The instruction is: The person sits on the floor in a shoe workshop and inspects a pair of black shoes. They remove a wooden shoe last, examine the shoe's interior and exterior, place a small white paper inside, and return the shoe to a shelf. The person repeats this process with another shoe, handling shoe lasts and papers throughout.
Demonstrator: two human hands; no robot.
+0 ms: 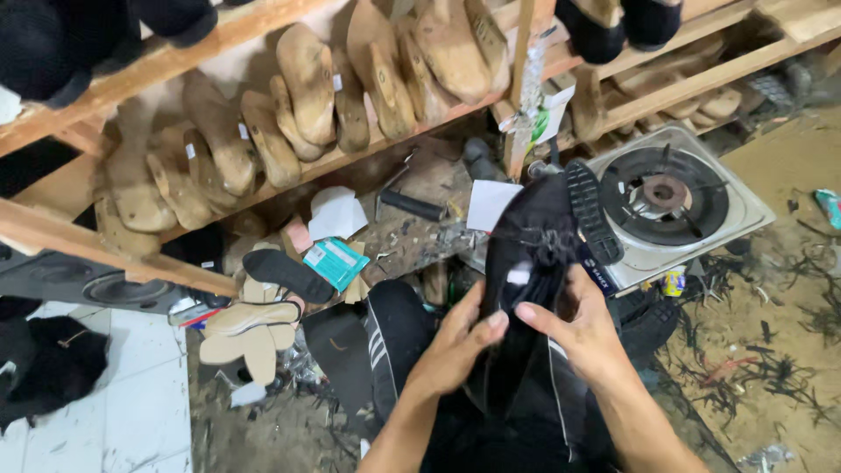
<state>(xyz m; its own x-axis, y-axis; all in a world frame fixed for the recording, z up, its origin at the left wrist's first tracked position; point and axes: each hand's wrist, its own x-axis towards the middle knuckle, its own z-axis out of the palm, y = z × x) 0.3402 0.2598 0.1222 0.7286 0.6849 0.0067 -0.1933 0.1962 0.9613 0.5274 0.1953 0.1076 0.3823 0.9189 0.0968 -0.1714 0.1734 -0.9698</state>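
Note:
I hold a black shoe upright in front of me, its ribbed black sole edge turned to the right. My left hand grips the shoe's lower left side, thumb pressed on the upper. My right hand clasps the lower right side, fingers wrapped over the heel area. A small white patch shows on the upper between my thumbs. The shoe's lower part is hidden behind my hands and my dark trousers.
A wooden rack of several wooden shoe lasts rises ahead. A single-burner gas stove sits to the right. Loose soles, a teal packet, paper scraps and tools litter the floor. Dark scraps cover the ground at right; white tiles lie at left.

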